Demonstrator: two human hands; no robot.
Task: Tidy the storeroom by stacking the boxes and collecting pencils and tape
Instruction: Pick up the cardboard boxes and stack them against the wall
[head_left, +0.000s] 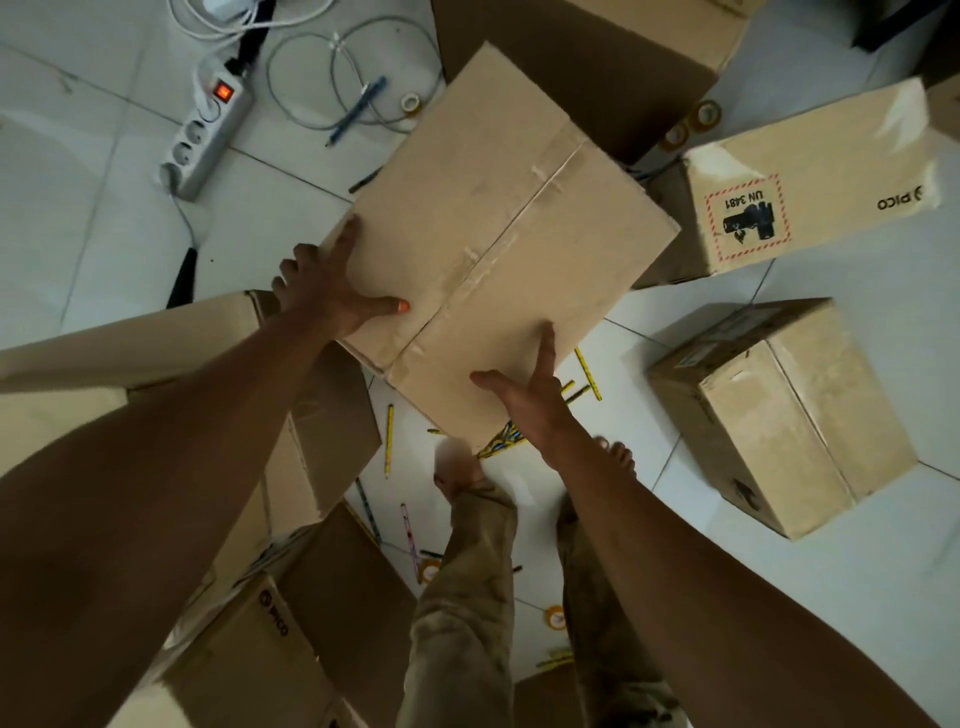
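While both arms reach forward and down, the taped cardboard box (498, 234) sits between the two hands, held up over the white tiled floor (104, 218). The left hand (332, 291) clasps the box's near-left side, thumb lying flat on the top face and fingers wrapped over the edge. The right hand (530, 389) grips the near-right edge, fingers spread up along the top and thumb stretched out to the left. The box's long axis runs from the near corner, just ahead of the person's bare feet (462, 467), away towards the upper left, with the taped seam crossing its top from lower left to upper right. Yellow pencils (388, 441) lie scattered on the floor beneath it.
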